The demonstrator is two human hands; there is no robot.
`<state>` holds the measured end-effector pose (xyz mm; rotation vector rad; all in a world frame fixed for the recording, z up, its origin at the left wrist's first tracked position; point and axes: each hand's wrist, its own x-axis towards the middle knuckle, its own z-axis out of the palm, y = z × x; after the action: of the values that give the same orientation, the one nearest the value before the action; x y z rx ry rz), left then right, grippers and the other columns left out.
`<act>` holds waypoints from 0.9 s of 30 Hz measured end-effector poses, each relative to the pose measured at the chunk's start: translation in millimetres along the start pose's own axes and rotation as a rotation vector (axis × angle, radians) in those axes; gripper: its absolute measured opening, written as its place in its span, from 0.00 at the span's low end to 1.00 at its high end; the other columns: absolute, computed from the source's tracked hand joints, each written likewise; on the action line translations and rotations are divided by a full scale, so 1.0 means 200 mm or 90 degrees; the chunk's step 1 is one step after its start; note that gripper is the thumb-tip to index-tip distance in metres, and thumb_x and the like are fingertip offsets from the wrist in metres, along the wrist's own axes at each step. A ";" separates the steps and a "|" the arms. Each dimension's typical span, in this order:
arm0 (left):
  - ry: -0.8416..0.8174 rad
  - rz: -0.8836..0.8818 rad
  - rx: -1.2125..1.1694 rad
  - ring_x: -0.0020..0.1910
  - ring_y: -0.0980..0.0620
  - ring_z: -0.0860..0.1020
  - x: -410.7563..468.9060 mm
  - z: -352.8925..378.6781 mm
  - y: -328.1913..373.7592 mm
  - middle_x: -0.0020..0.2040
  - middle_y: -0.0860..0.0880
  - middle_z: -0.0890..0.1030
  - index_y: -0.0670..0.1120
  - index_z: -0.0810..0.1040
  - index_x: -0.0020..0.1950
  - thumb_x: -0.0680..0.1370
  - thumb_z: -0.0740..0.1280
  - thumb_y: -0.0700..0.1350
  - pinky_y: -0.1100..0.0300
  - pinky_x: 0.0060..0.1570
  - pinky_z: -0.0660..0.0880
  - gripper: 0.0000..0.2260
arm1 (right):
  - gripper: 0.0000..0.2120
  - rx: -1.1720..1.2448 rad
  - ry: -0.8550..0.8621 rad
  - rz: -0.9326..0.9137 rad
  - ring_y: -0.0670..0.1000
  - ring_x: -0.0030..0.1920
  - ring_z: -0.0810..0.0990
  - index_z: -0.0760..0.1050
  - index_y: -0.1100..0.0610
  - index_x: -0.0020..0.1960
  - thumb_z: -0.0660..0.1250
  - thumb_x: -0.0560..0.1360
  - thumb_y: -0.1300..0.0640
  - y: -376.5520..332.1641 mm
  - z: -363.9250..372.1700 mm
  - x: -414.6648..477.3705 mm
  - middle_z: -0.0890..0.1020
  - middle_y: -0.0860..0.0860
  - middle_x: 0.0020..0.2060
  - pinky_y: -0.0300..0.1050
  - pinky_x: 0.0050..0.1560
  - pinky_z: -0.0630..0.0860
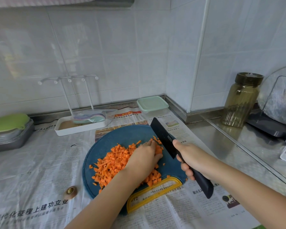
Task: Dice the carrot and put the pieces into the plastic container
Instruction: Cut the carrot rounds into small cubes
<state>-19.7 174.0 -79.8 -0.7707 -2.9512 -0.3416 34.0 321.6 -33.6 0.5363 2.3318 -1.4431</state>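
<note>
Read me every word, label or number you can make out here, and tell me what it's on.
"征程上建功立业": big headline on the newspaper, near left corner.
Small pale mark on the knife blade: too small to read.
Other newspaper headlines and columns: too blurred or small to read with confidence.

Illumination is bright and diffuse with faint shadows, a soft sheen on the wall tiles [106, 47] beyond the left hand [144, 156], and wide-angle bowing at the frame edges.
</note>
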 end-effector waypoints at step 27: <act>0.049 0.003 0.053 0.58 0.50 0.75 -0.02 -0.02 0.02 0.63 0.47 0.75 0.44 0.69 0.68 0.82 0.57 0.45 0.62 0.53 0.68 0.15 | 0.33 -0.225 -0.029 0.093 0.55 0.25 0.69 0.71 0.65 0.47 0.43 0.81 0.37 -0.09 0.13 0.00 0.70 0.57 0.26 0.46 0.30 0.68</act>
<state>-14.3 175.0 -76.3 -0.7383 -2.8711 -0.2414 27.7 290.5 -30.2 0.5507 2.3814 -0.9402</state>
